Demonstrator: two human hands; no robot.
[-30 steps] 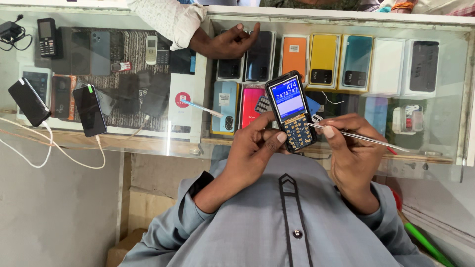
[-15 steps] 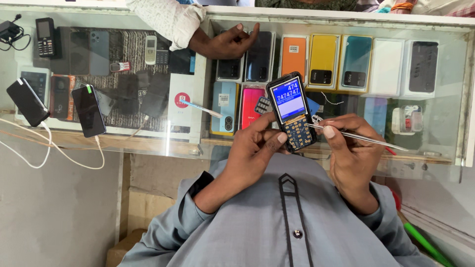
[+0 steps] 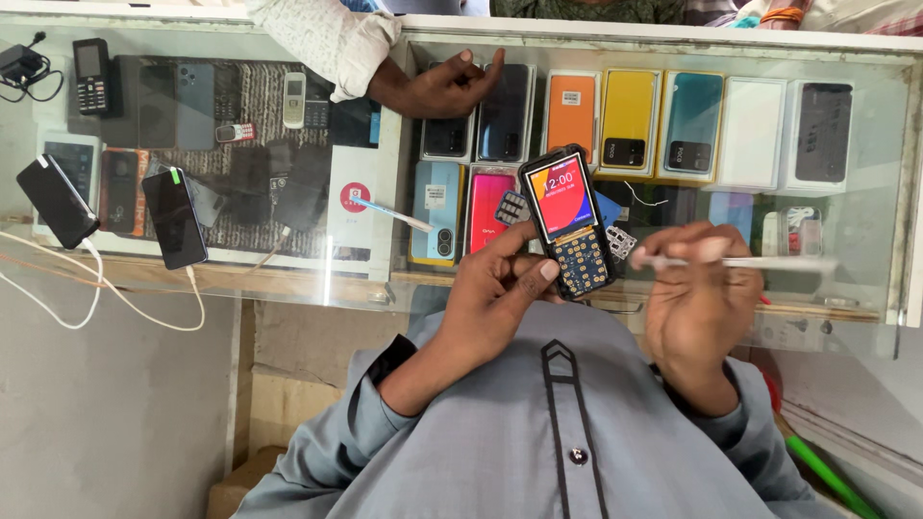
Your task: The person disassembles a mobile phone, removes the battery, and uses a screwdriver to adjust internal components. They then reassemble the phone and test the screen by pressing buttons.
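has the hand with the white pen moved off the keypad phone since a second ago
Yes. The right hand with the white pen has drawn right, away from the keypad phone, judged against the boxes behind the glass.

L hand (image 3: pixel 500 293) curled w/ thumb stretched out to the right, R hand (image 3: pixel 697 298) fisted in a pinch, both forearms raised from grey sleeves.

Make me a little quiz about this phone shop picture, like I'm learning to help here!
1. True or false: the left hand holds a keypad phone whose screen is lit.
2. What do the right hand fingers hold? A) a white pen-like tool B) scissors C) a cup
3. Fill in: another person's hand rests on the glass ____.
Key: 1 true; 2 A; 3 counter.
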